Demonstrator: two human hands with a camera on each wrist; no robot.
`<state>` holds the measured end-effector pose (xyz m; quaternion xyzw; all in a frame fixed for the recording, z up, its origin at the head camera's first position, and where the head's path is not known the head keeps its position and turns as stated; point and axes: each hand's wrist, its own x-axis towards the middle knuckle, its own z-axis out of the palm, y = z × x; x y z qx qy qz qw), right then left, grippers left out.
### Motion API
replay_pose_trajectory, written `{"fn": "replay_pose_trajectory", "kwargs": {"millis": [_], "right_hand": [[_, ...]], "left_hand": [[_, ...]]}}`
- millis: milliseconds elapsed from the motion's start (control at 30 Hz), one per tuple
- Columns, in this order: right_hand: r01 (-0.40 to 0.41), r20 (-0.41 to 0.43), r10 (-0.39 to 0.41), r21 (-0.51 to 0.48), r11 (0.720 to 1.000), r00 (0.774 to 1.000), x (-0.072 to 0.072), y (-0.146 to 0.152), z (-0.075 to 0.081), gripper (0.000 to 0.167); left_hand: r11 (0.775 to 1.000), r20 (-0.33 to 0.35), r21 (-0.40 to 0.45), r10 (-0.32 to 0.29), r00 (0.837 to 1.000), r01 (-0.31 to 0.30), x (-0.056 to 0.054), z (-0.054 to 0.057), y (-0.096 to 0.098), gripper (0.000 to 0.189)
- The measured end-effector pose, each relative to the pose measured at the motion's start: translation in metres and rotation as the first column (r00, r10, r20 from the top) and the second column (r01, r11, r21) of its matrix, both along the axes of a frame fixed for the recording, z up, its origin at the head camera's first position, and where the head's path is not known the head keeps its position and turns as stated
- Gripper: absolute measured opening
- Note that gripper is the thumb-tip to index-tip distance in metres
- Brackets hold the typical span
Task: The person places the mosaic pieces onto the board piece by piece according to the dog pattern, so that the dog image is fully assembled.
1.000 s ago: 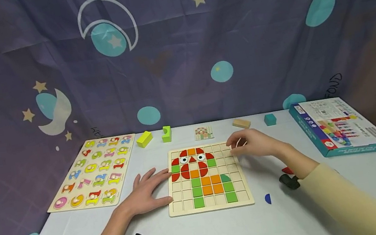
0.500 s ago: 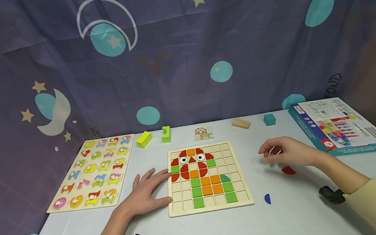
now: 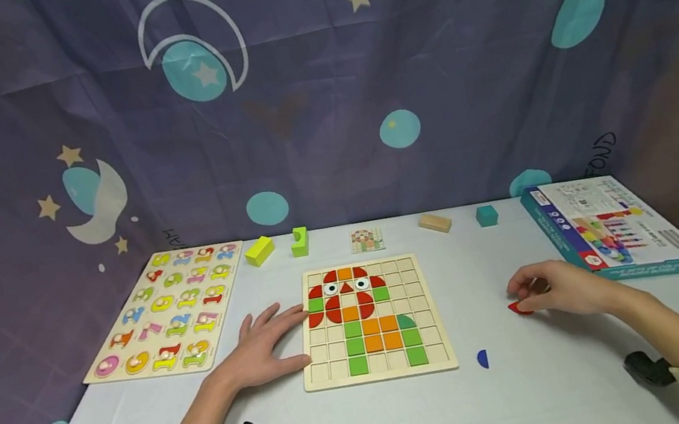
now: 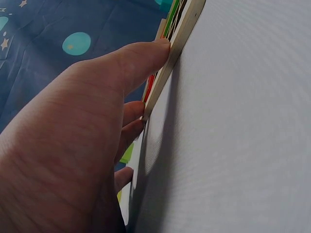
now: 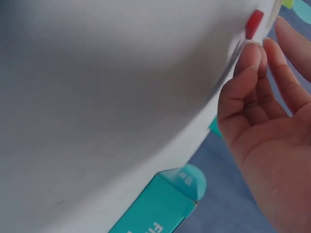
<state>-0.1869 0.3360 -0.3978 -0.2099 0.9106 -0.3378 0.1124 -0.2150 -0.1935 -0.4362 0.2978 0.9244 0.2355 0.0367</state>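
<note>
My left hand [image 3: 262,351] is spread with its fingers extended. Its fingertips and thumb touch the left edge of a wooden grid board [image 3: 334,372]; in the left wrist view, the thumb presses the board's side. Red, green and orange tiles form an animal-like figure in the grid. Right of the board, my right hand [image 3: 560,288] hovers low over the table, fingers bent. Its fingertips are at a small red tile [image 3: 518,309], partly covered by them. In the right wrist view, the red tile [image 5: 254,24] shows just beyond the fingertips; a firm pinch is unclear.
A blue half-round tile [image 3: 483,359] lies between board and right hand. Behind the board are a pattern card [image 3: 366,240], yellow block [image 3: 260,251], green arch block [image 3: 300,242], wooden block [image 3: 435,223] and teal block [image 3: 486,216]. A number board [image 3: 154,358] and flat box [image 3: 628,222] flank them.
My right hand has moved from the board's upper right corner, rightward and toward me, down to the red tile. My left hand stays at the board's edge.
</note>
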Motion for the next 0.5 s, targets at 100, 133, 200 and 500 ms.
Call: {"fn": "replay_pose_trajectory", "kwargs": {"millis": [100,133,200,500], "right_hand": [[0.013,0.001,-0.013,0.03,0.999,1.0,0.0026,0.0013,-0.0024,0.024],[0.015,-0.001,-0.015,0.038,0.999,1.0,0.0032,0.0014,-0.0032,0.024],[0.015,-0.005,-0.015,0.051,0.999,1.0,0.004,0.0015,-0.0043,0.024],[0.008,-0.012,-0.007,0.08,0.997,1.0,0.0033,-0.0022,-0.004,0.018]], "left_hand": [[1.0,0.001,-0.002,-0.001,1.0,0.001,-0.0002,0.0001,-0.0001,0.072],[1.0,0.0,-0.003,-0.001,1.0,0.001,-0.0003,0.0002,0.0,0.072],[1.0,0.002,-0.001,-0.001,1.0,0.001,-0.0003,0.0002,-0.0001,0.072],[1.0,0.005,-0.001,0.001,1.0,-0.001,-0.0006,-0.0011,0.0001,0.072]]}}
